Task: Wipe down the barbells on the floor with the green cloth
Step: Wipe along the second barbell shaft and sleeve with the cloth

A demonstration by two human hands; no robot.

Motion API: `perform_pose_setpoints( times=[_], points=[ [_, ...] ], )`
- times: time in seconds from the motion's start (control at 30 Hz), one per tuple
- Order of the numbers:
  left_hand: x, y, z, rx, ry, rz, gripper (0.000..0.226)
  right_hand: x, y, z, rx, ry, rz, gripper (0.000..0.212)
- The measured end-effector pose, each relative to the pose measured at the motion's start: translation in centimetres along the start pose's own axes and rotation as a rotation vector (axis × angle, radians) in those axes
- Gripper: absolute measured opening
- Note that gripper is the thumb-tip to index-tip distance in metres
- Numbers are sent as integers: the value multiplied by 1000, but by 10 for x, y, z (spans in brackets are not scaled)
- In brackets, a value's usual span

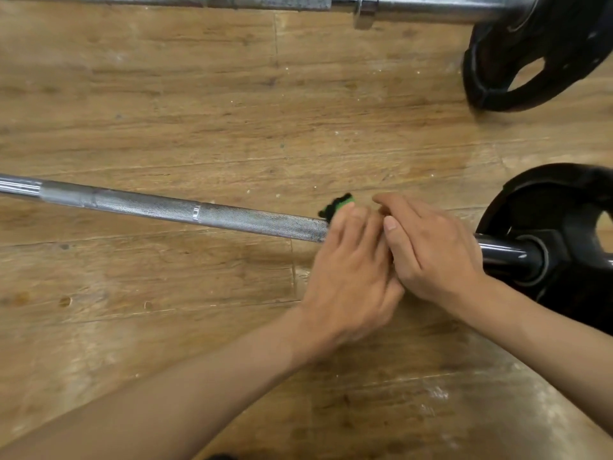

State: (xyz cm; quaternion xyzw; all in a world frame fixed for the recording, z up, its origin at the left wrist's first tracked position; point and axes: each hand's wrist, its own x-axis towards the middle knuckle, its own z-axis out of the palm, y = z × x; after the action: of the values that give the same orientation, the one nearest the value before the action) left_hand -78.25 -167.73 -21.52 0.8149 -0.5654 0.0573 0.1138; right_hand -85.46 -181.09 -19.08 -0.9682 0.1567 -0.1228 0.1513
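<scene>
A steel barbell (185, 212) lies across the wooden floor, its knurled shaft running from the left edge to a black weight plate (564, 207) at the right. My left hand (348, 270) wraps over the shaft with the green cloth (338, 205) under it; only a small green and dark corner of the cloth sticks out beyond the fingers. My right hand (428, 247) lies over the shaft just right of the left hand, fingers curled over the bar and touching the left hand. A second barbell (431, 5) lies along the top edge.
The far barbell carries a black plate (517, 71) at the upper right. Bare wooden floor (232, 94) lies between the two bars and in front of the near one.
</scene>
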Motion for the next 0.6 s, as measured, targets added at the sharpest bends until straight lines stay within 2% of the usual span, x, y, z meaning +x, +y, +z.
perform_pose_setpoints(
  times=[0.13, 0.2, 0.33, 0.47, 0.6],
  points=[
    [-7, -23, 4, 70, -26, 186, 61, -6, -1, 3, 41, 14, -1, 53],
    [-16, -55, -2, 98, -39, 201, 57, -12, -2, 5, -5, 22, -25, 59],
    [-41, -99, -19, 136, -57, 101, 61, -26, -6, 8, -45, 23, -40, 54],
    [-70, -133, -35, 142, -60, -80, 63, -37, -15, 11, -21, 51, -24, 54],
    [-76, -106, -36, 114, -48, -241, 63, -42, -27, 12, 43, 94, 56, 43]
  ],
)
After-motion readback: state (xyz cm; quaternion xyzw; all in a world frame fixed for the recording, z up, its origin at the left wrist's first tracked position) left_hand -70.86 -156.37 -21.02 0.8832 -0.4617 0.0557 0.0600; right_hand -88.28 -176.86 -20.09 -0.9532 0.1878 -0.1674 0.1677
